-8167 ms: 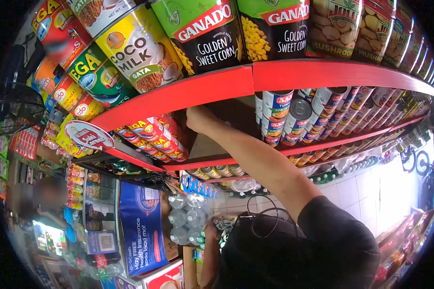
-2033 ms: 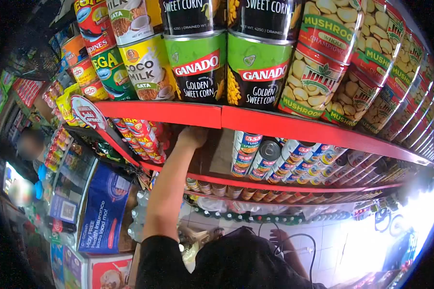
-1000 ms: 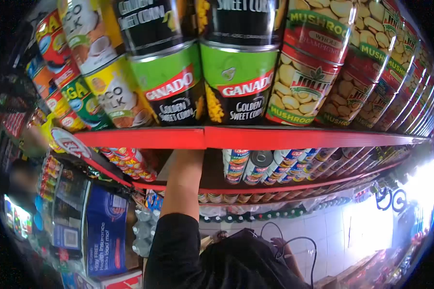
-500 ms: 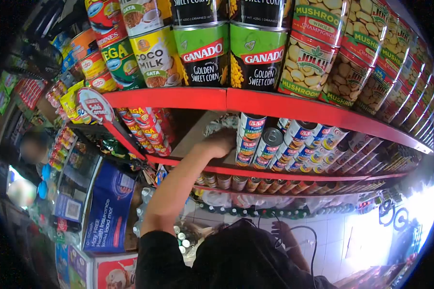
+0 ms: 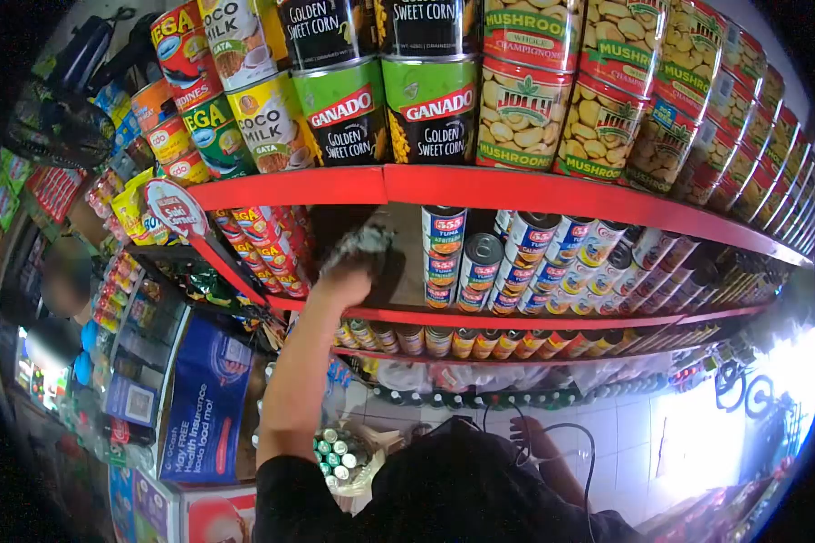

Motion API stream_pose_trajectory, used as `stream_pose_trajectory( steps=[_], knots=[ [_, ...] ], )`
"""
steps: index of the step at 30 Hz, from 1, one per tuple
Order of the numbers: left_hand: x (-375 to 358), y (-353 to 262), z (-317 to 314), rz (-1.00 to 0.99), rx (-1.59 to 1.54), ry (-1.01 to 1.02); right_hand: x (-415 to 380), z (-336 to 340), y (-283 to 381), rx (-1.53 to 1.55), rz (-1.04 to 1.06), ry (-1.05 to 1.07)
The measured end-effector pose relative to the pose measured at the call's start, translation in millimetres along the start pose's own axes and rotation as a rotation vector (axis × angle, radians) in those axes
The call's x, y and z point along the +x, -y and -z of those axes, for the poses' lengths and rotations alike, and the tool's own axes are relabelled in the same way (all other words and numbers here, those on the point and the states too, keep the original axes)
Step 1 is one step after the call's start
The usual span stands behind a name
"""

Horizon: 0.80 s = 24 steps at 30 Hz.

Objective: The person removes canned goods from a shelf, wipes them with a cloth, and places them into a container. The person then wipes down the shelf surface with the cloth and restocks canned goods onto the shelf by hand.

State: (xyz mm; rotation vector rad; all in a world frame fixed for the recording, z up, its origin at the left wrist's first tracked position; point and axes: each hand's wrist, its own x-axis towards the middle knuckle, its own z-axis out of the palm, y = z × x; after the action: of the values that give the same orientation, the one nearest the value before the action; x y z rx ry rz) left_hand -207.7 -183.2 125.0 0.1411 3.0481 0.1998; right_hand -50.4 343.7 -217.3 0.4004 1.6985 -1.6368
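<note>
My left hand (image 5: 346, 282) reaches into the middle shelf, closed on a crumpled greyish cloth (image 5: 368, 242). The cloth is against the shelf's bare surface, between the red sardine cans (image 5: 267, 249) on the left and the stacked 555 tuna cans (image 5: 442, 258) on the right. Shadow hides part of the fingers. Low on the right, my right hand (image 5: 530, 436) hangs beside my body with fingers apart, holding nothing. A thin dark cable (image 5: 590, 462) loops near it.
Above, a red-edged shelf (image 5: 480, 185) carries sweet corn cans (image 5: 433, 113), coco milk cans (image 5: 267, 122) and mushroom cans (image 5: 523, 113). More cans (image 5: 439, 341) line the lower shelf. A blue poster (image 5: 206, 398) stands left, and capped bottles (image 5: 338, 460) sit in a bag below.
My left hand and the cloth have moved left along the shelf, away from the tuna cans and closer to the sardine cans. The view has shifted slightly; my right hand still hangs low.
</note>
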Motion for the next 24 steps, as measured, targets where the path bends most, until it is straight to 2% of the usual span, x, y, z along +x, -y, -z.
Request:
stream_pose_trajectory(
  steps=[2,3,5,9,12,14,15,17,19,21,23,24],
  knots=[
    [49,17,-2,0.044,0.033,-0.026,-10,-1,-3,0.039,0.025,0.015],
    [67,10,5,0.071,0.111,0.042,-16,-1,-2,0.055,0.038,0.024],
    [93,2,-3,0.025,0.123,-0.011,-13,2,-12,0.056,0.008,0.034],
    [25,-100,42,0.023,-0.213,0.138,-24,1,-18,0.152,-0.02,-0.006],
    [29,-48,-40,-0.218,-0.215,-0.124,-31,6,-29,0.167,-0.016,-0.016],
    [53,-11,-44,-0.135,-0.216,-0.035,2,36,-95,-0.102,0.294,0.054],
    [70,7,-45,-0.091,-0.219,0.006,-1,36,-100,-0.134,0.311,0.036],
    [120,55,-60,-0.073,-0.232,-0.105,-10,35,-105,-0.198,0.343,-0.002],
    [169,99,-76,-0.048,-0.24,-0.215,-31,19,-86,0.039,0.08,-0.064],
    [174,94,-72,-0.014,-0.204,-0.224,-39,7,-82,0.129,0.001,-0.103],
    [159,59,-46,0.021,-0.121,-0.125,-45,-8,-83,0.184,-0.016,-0.124],
    [156,60,-51,-0.096,0.075,-0.168,-50,-16,-82,0.19,0.003,-0.125]
  ],
)
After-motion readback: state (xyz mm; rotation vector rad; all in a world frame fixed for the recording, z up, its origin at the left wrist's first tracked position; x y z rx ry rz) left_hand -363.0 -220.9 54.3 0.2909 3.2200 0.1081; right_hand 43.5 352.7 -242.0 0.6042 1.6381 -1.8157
